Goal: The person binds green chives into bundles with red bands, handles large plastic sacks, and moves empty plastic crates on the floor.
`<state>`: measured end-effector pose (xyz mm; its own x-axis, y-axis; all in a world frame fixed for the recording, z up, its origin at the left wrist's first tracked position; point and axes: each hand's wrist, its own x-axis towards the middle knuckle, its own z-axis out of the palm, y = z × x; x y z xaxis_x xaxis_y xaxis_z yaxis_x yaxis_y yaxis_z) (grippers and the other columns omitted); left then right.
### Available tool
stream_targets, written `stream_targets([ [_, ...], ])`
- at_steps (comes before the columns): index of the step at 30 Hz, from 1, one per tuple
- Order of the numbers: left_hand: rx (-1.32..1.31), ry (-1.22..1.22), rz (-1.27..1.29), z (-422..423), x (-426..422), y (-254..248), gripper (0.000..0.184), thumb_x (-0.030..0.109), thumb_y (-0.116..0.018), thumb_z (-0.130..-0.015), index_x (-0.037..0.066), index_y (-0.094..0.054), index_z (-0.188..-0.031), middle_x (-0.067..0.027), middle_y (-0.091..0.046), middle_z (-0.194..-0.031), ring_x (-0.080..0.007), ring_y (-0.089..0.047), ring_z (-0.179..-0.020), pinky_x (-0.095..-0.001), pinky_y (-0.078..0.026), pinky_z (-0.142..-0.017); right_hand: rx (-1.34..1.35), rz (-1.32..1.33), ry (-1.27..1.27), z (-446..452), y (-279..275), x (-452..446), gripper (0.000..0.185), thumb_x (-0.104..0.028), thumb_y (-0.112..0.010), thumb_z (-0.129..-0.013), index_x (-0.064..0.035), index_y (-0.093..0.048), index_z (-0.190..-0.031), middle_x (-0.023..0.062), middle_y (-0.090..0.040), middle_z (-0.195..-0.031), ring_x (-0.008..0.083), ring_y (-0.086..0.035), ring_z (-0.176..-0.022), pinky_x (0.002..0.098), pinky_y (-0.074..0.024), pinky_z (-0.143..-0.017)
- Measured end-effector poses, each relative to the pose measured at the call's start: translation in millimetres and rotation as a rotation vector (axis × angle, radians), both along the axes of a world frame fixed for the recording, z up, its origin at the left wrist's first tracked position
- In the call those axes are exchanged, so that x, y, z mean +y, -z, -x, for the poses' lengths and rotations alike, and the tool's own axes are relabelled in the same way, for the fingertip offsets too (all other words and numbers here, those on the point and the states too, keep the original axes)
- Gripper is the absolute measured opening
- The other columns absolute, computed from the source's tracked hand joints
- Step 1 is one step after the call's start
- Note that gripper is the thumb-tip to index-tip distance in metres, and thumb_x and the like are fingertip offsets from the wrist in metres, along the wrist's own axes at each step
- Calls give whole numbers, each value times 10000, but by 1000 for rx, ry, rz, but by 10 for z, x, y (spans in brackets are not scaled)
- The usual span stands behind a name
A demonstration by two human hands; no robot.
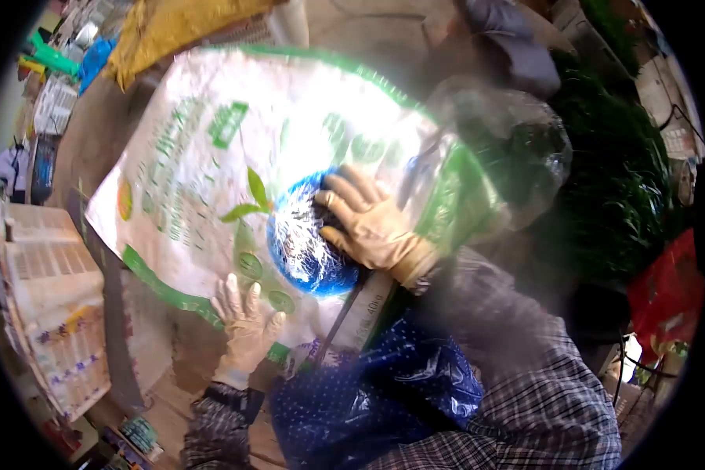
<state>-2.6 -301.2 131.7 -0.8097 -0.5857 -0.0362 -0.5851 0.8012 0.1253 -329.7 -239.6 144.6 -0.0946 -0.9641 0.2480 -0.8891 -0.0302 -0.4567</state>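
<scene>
Head view: white-and-green sack (188, 164) spread broadly from the centre towards 10 o'clock, with a blue disc (301, 254) on its face. At the centre, right hand (376, 231) gloved, released, laid over the disc with fingers slightly bent. At 8 o'clock, left hand (247, 325) also gloved and released, fingers spread at the sack's near edge. No sign of a grasp in either.

To handle the sack well, probably best to press with open palms, work outward from the disc, and steady the near edge lightly; beware of slipping on the glossy face and of folds at the green end.

As for containers: contents of the sack impossible to tell. Towards 2 o'clock, a clear bag (552, 149), crumpled, contents also unclear. Between 2 and 3, dark greens (619, 172); just past 3, a red bag (666, 294), contents hidden.
</scene>
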Motion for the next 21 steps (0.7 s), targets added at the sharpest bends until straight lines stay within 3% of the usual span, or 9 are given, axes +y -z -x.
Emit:
stream_targets([
  [4,-232,-166,-72,205,24,-575,715,530,-552,-856,88,-397,-1397,-234,-228,-1492,-428,-238,-1361,-580,-203,-1092,13,-183,51,-16,-279,99,556,-354,-531,-883,-99,-427,-1367,166,-381,-1431,383,-260,-1363,485,-228,-1124],
  [7,-294,-837,-348,51,20,-931,687,449,-587,-823,59,-430,-1367,-241,-289,-1478,-413,-333,-1319,-424,-320,-1063,-63,-291,251,-113,-1005,685,574,-271,-565,-855,-90,-399,-1374,189,-383,-1418,411,-261,-1355,500,-234,-1119],
  [9,-324,-508,-521,-467,-19,-884,410,250,-564,-825,51,-602,-1181,-271,-458,-1323,-407,-429,-1222,-449,-341,-1030,-181,-247,326,-93,-1432,1387,526,-199,-642,-781,-110,-485,-1276,178,-418,-1364,428,-318,-1311,506,-313,-1075],
  [10,-559,-114,-434,-219,39,-1489,324,148,-540,-817,61,-638,-1113,-242,-521,-1256,-394,-486,-1170,-446,-387,-996,-126,-297,322,-25,-1600,1768,508,-173,-637,-752,-98,-507,-1238,173,-476,-1285,412,-397,-1246,482,-387,-1020],
  [11,-354,16,-262,-270,134,-1536,190,29,-602,-639,97,-610,-817,-240,-570,-934,-436,-538,-892,-483,-451,-766,-192,-275,366,7,-1503,2205,473,-156,-632,-723,-81,-536,-1180,158,-522,-1211,387,-459,-1180,465,-424,-981],
  [15,-73,250,-326,-142,199,-1715,252,91,-607,-701,136,-628,-948,-216,-553,-1053,-431,-493,-1035,-474,-420,-886,-297,-946,654,204,-1647,4012,350,-296,-546,-831,-136,-630,-1131,122,-641,-1099,333,-581,-1069,428,-479,-908],
  [16,-171,268,-362,39,264,-2012,287,67,-571,-732,131,-644,-1002,-226,-549,-1133,-431,-487,-1101,-462,-412,-944,-412,-1084,878,253,-1777,4317,254,-287,-544,-824,-81,-631,-945,130,-638,-889,355,-606,-859,438,-492,-781],
  [17,-309,182,-436,-1,304,-1931,449,43,-532,-792,123,-572,-1232,-235,-499,-1277,-420,-431,-1199,-487,-347,-1033,-462,-1162,881,306,-1890,4572,283,-305,-543,-829,-82,-641,-973,129,-642,-937,343,-604,-907,433,-491,-800],
  [21,-365,122,-496,316,384,-2286,408,38,-453,-835,66,-564,-1227,-229,-549,-1222,-402,-470,-1181,-460,-347,-1051,-583,-1402,789,847,-2168,5149,379,-364,-543,-847,-88,-679,-1067,128,-656,-1099,298,-599,-1073,410,-486,-864],
])
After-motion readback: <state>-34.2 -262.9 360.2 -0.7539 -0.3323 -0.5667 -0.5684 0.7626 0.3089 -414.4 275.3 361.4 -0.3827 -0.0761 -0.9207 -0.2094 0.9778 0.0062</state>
